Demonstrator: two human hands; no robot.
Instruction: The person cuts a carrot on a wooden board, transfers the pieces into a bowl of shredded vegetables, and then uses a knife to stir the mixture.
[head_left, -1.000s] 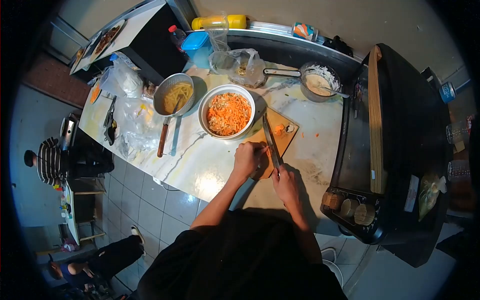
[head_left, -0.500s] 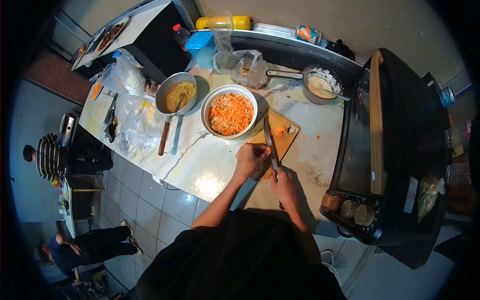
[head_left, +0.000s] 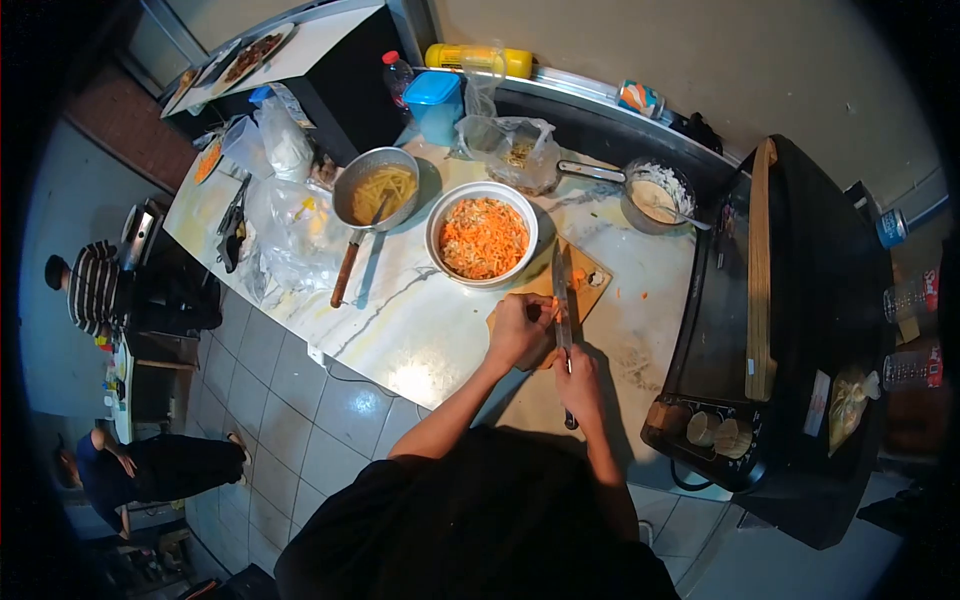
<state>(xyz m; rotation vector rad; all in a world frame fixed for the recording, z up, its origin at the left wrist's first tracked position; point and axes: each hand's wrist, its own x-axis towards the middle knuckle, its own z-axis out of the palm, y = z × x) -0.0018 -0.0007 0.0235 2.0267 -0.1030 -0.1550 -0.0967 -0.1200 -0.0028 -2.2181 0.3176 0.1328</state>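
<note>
My right hand (head_left: 578, 386) is wrapped around the handle of a kitchen knife (head_left: 561, 290), its blade pointing away from me over the wooden cutting board (head_left: 598, 297). On the blade's left side, my left hand (head_left: 520, 330) pinches a small orange piece of carrot (head_left: 554, 308), mostly covered by the fingers. Beyond the hands, carrot bits (head_left: 578, 275) lie on the board, close to a small pale scrap. A white bowl (head_left: 433, 240) filled with shredded carrot and paler shreds stands just beyond my left hand.
Left of the bowl is a saucepan (head_left: 345, 200) of pale strips in liquid, then plastic bags (head_left: 285, 235). A pan of batter (head_left: 657, 200) stands at the back right, beside a large black oven (head_left: 815, 340). Two people (head_left: 95, 290) are at the far left.
The view has shifted, so the counter and its things appear slightly further right. Both hands stay at the board, with the knife still beside the carrot piece.
</note>
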